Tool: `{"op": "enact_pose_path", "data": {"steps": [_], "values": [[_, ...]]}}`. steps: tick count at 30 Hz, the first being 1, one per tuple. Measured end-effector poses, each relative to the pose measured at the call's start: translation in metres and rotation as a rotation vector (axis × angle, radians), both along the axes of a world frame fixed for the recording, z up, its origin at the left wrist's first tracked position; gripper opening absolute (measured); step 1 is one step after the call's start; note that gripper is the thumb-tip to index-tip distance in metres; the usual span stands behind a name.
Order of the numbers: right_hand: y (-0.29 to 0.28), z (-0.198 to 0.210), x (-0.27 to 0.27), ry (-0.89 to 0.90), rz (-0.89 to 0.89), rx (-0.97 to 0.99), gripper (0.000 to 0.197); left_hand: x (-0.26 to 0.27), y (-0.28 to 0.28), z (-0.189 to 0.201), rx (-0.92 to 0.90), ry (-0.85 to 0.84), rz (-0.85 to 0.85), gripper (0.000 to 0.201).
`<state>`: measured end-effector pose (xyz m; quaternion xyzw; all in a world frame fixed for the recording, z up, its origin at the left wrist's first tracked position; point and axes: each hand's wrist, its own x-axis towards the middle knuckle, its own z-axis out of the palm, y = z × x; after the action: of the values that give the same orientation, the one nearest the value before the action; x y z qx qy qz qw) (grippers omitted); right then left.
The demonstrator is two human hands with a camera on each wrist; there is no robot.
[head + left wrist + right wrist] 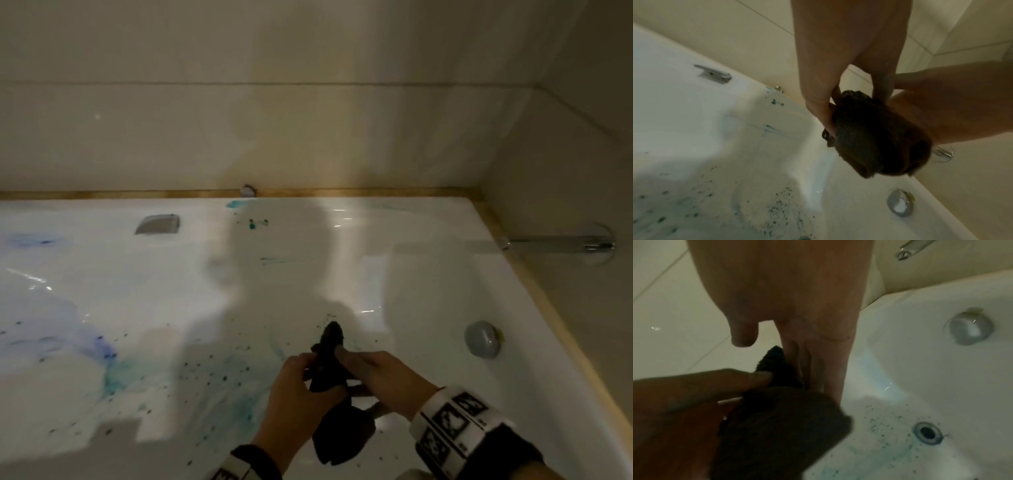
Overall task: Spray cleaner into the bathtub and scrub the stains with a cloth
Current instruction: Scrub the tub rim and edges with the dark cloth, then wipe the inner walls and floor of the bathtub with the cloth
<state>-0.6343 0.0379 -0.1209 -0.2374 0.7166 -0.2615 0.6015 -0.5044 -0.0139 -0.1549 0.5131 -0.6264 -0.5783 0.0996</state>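
Note:
A dark cloth (337, 394) hangs bunched above the white bathtub (120, 274), held between both hands. My left hand (298, 380) grips its left side, fingers curled round the fabric (875, 139). My right hand (373, 373) pinches its upper edge, and the cloth (777, 426) sags below those fingers. Teal and blue stains (120, 373) and dark specks (212, 370) cover the tub floor; smaller teal marks (253, 224) sit on the far wall. No spray bottle is in view.
A chrome overflow knob (483, 339) sits on the tub's right end, with a spout (555, 245) on the wall above it. A grab handle (158, 224) is on the far tub wall. The drain (927, 432) lies below the cloth. Tiled walls enclose the tub.

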Motion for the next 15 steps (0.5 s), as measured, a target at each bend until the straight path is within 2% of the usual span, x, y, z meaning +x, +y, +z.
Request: {"op": "enact_pose_path", "data": {"steps": [2,4,6,8,10,12,13,15], "values": [[-0.011,0.006,0.024,0.031,-0.006,-0.081,0.038,0.022,-0.007,0.01,0.016,0.071,-0.016,0.041],[-0.02,0.007,0.045,0.163,0.033,-0.148,0.021,0.044,-0.015,0.018,0.059,0.119,-0.026,0.042],[-0.024,0.004,0.062,0.317,0.106,-0.149,0.016,0.068,-0.019,0.025,0.133,0.168,0.007,0.048],[-0.024,0.006,0.078,0.384,0.173,-0.138,0.015,0.09,-0.02,0.035,0.182,0.195,0.063,0.051],[-0.025,0.016,0.094,0.336,0.143,-0.175,0.015,0.11,-0.016,0.048,0.18,0.21,0.089,0.051],[-0.027,0.032,0.111,0.177,0.018,-0.204,0.012,0.126,-0.01,0.063,0.143,0.226,0.112,0.051],[-0.028,0.039,0.119,0.125,-0.021,-0.21,0.016,0.133,-0.007,0.07,0.131,0.236,0.137,0.051],[-0.031,0.052,0.135,0.147,0.03,-0.215,0.026,0.145,0.0,0.084,0.134,0.254,0.189,0.052]]}}
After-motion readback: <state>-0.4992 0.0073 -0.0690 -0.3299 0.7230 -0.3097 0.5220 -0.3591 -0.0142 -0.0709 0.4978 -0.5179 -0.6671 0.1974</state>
